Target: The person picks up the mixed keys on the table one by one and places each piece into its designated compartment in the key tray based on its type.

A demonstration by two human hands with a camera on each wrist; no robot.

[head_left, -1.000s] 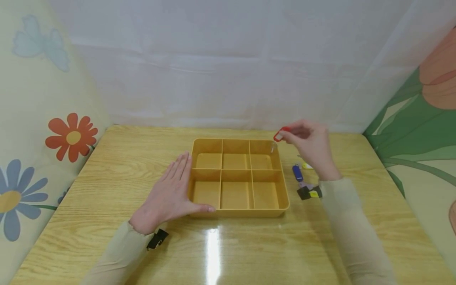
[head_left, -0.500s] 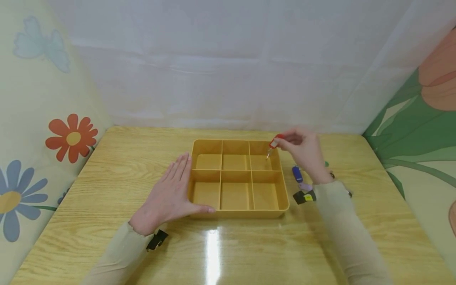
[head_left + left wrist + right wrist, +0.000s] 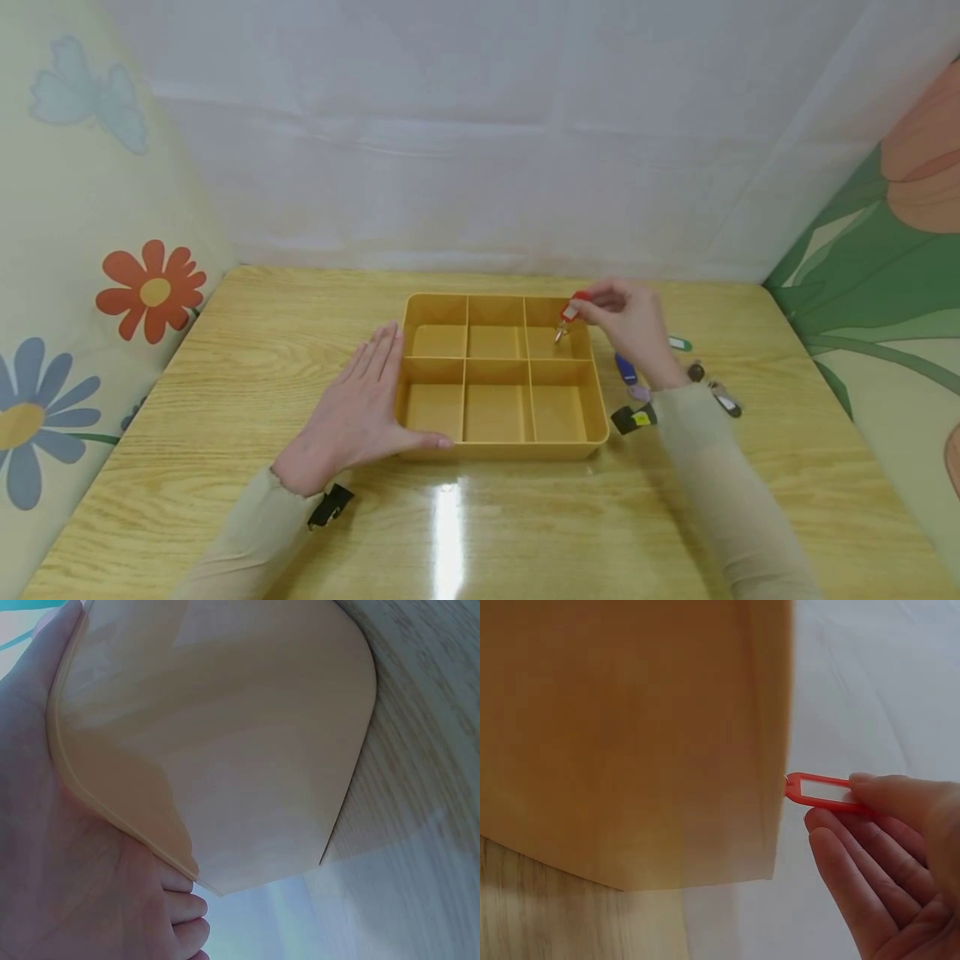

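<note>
A yellow box (image 3: 495, 450) with several compartments stands on the table. My left hand (image 3: 352, 404) lies along its left side, fingers straight, thumb over the front rim. In the left wrist view, the palm (image 3: 82, 877) is against the box's rim. My right hand (image 3: 626, 321) pinches a red key tag (image 3: 572, 309) between thumb and fingers, above the back right compartment. A small metal key (image 3: 559, 334) hangs from the tag into that compartment. The right wrist view shows the red tag's white label (image 3: 825, 790); the key is hidden there behind the box wall.
Right of the box lie a blue key tag (image 3: 626, 369), a purple tag (image 3: 639, 393), a green tag (image 3: 680, 342), a dark round piece (image 3: 696, 372) and a black tag (image 3: 726, 400). The right forearm passes over that side. A white cloth (image 3: 480, 167) hangs behind the table.
My right hand has moved left and down with the red key tag, from beyond the back right corner to over the compartment. The left hand has stayed in place.
</note>
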